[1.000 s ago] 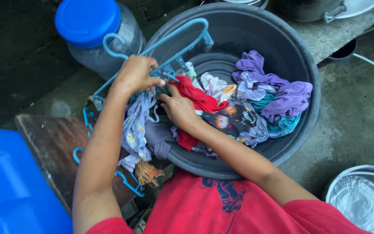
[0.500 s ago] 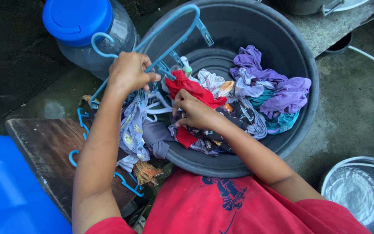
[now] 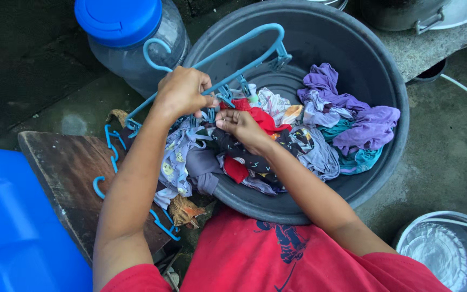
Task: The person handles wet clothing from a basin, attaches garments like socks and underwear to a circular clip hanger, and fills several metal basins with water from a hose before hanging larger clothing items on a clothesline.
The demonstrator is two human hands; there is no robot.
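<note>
My left hand (image 3: 182, 92) grips a blue plastic clip hanger (image 3: 228, 54) above the left rim of a big dark grey basin (image 3: 385, 81). My right hand (image 3: 241, 125) pinches a dark patterned garment (image 3: 255, 162) up against the hanger's clips, just right of my left hand. A red cloth (image 3: 258, 116) lies beside my right hand. A pale patterned garment (image 3: 175, 159) hangs from the hanger over the basin's edge. Purple clothes (image 3: 352, 116) and teal clothes (image 3: 360, 157) are piled in the basin's right half.
A clear water jug with a blue lid (image 3: 120, 21) stands behind the hanger. More blue hangers (image 3: 109, 157) lie on a dark wooden board (image 3: 66, 173) at left, beside a blue container (image 3: 12, 227). A metal pail (image 3: 449, 249) sits at lower right on wet concrete.
My right hand has let go of the red cloth's lower part and risen to the hanger's clips with the dark patterned garment. The hanger has shifted slightly right.
</note>
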